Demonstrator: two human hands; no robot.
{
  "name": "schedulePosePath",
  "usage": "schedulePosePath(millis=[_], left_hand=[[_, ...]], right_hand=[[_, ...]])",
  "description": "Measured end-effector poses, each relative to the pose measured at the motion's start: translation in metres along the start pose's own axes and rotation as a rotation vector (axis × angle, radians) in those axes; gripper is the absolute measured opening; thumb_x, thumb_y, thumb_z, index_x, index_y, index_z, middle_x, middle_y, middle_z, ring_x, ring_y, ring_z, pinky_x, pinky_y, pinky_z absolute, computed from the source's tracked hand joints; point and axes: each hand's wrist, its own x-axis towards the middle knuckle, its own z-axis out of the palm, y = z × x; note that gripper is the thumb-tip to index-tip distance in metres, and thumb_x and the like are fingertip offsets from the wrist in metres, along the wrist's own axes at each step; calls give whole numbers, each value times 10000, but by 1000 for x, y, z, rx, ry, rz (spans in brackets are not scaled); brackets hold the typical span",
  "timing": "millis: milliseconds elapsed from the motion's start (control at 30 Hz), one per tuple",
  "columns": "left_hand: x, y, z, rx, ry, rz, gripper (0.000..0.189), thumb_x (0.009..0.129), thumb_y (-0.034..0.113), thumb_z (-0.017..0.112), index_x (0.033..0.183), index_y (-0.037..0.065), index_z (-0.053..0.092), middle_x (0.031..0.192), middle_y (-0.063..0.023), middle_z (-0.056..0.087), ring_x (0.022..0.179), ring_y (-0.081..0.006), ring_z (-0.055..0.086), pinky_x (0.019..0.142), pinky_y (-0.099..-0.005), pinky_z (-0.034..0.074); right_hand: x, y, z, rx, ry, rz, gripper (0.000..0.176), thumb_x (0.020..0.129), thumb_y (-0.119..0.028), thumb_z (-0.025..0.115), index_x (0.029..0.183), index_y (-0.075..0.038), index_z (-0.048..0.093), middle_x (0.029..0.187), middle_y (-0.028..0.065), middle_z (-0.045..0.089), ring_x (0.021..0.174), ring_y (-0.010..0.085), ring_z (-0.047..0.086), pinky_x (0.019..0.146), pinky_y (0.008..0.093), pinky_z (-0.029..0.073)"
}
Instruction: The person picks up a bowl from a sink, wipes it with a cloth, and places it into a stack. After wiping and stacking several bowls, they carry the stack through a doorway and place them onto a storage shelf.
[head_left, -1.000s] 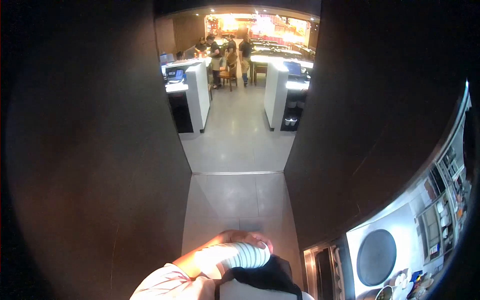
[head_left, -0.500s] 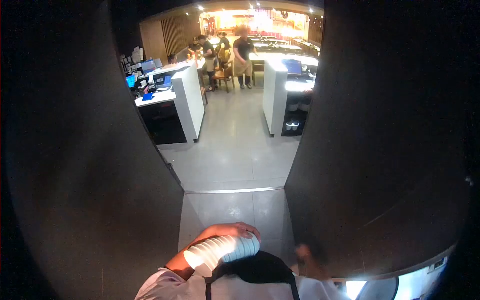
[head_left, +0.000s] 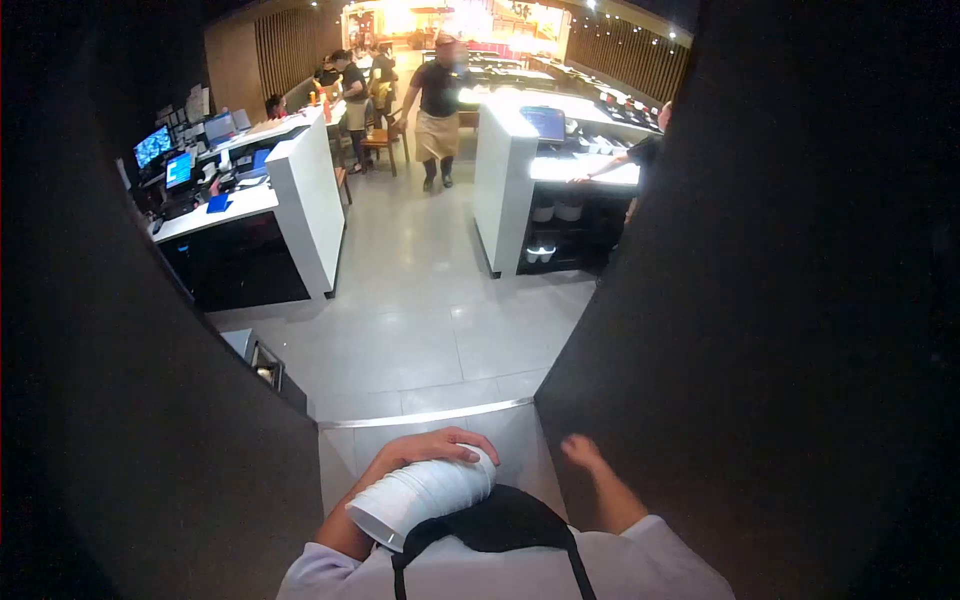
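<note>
My left hand (head_left: 432,448) is curled over the far end of a stack of white bowls (head_left: 422,495), which lies on its side against my chest and forearm. My right hand (head_left: 581,452) hangs free at my side, fingers loosely apart, holding nothing, close to the dark wall (head_left: 760,330) on the right. A black apron strap crosses my white shirt below the stack.
Dark walls on both sides frame a narrow doorway with a metal floor strip (head_left: 425,416). Beyond lie grey floor tiles, a white counter with screens (head_left: 240,200) at left, and another white counter (head_left: 520,170) at right. A person in an apron (head_left: 437,100) walks toward me; others stand farther back.
I have moved forward through the doorway, and the room ahead has opened up. My right hand has swung into clear view. The person in the apron has come closer.
</note>
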Motion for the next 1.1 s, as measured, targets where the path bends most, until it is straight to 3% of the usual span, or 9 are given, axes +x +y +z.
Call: schedulePosePath(millis=[33, 100, 133, 233, 367, 633, 833, 1000, 1100], left_hand=[[3, 7, -23, 33, -17, -2, 407, 958, 325, 566, 1238, 49, 668, 1236, -85, 640, 1219, -215, 535, 1110, -350, 341], [12, 17, -70, 100, -56, 6, 387, 967, 305, 553, 1235, 51, 670, 1238, -84, 638, 1221, -212, 530, 1111, -347, 336], [18, 19, -94, 79, -73, -10, 387, 970, 307, 550, 1233, 50, 671, 1236, -83, 639, 1220, -213, 530, 1110, -346, 336], [40, 14, -146, -16, -139, -51, 401, 969, 336, 548, 1222, 52, 673, 1212, -80, 645, 1194, -214, 544, 1089, -342, 354], [75, 32, -214, 6, -209, -100, 412, 958, 359, 554, 1224, 68, 673, 1186, -79, 649, 1155, -207, 564, 1054, -345, 383], [150, 63, -350, 74, -150, -140, 412, 953, 368, 559, 1214, 71, 673, 1164, -72, 655, 1127, -196, 573, 1025, -340, 409], [207, 89, -439, 134, -115, -171, 404, 962, 358, 565, 1229, 74, 670, 1214, -81, 648, 1173, -208, 560, 1056, -344, 389], [236, 88, -475, -46, -25, -156, 383, 980, 329, 553, 1241, 71, 664, 1236, -83, 640, 1199, -201, 542, 1075, -331, 363], [260, 90, -500, -102, -16, -186, 380, 986, 319, 547, 1244, 64, 661, 1241, -84, 639, 1203, -202, 542, 1078, -333, 363]], right_hand=[[-7, 47, 40, -153, 71, -98, 366, 917, -368, 619, 938, -8, 681, 870, 172, 720, 767, 309, 711, 683, 465, 552], [-45, 111, 78, 403, -431, 427, 299, 938, -327, 632, 804, -60, 641, 618, 138, 637, 475, 243, 628, 435, 395, 494], [-92, 94, 92, 812, -174, 505, 273, 936, -333, 648, 876, -71, 695, 768, 138, 697, 671, 267, 697, 589, 429, 560], [-128, 62, 79, 380, -238, 768, 273, 933, -334, 638, 908, -69, 699, 829, 150, 693, 736, 287, 687, 641, 438, 551], [-105, 21, 69, 372, -273, 854, 281, 929, -336, 624, 952, -67, 704, 910, 166, 689, 823, 314, 674, 710, 451, 540], [78, 1, 52, 283, -328, 683, 323, 921, -339, 597, 1038, -63, 716, 1073, 198, 679, 996, 366, 648, 847, 477, 517], [329, 5, 6, -123, -230, 99, 370, 915, -342, 577, 1103, -60, 724, 1195, 221, 672, 1126, 406, 628, 950, 497, 500], [542, -55, -78, -130, -37, -58, 420, 938, -413, 530, 1131, -91, 720, 1161, 168, 707, 1135, 370, 637, 972, 473, 501], [588, -117, -127, 89, -14, 37, 321, 918, -376, 589, 1092, -152, 740, 1094, 162, 719, 1069, 362, 664, 939, 463, 519]])
